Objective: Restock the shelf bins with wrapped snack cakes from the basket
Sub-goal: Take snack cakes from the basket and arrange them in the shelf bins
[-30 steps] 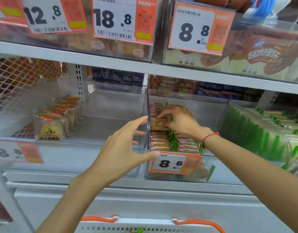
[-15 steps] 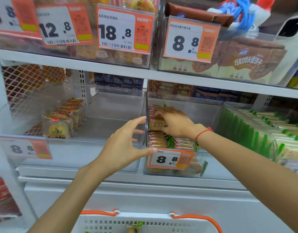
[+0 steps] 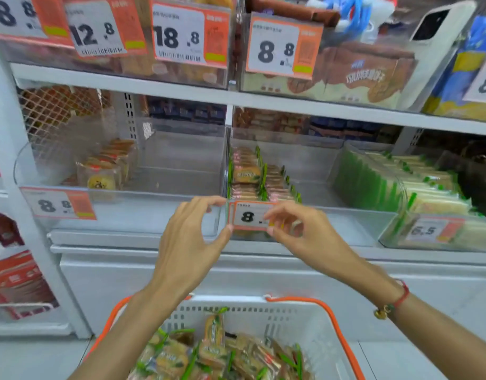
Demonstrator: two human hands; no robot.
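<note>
Head view: wrapped snack cakes with green-edged clear wrappers [image 3: 247,174] stand in rows at the left side of a clear plastic shelf bin [image 3: 313,160] at frame centre, one pack lying face-up on top of the rows. More packs of the same kind [image 3: 217,349] fill a white perforated plastic basket with orange handles [image 3: 313,322] at the bottom centre. An orange-and-white price tag marked 8 [image 3: 248,216] is fixed to the bin's front edge. Left hand [image 3: 187,242] — thumb and fingers spread apart in a C shape, thumb tip touching the tag's lower left corner, holding nothing. Right hand [image 3: 302,231] — fingers loosely curled in front of the tag's right half; whether they pinch it cannot be told. A red cord bracelet [image 3: 398,300] circles the right wrist. Left of centre, another clear bin [image 3: 167,165] holds round yellow pastries [image 3: 102,179].
</note>
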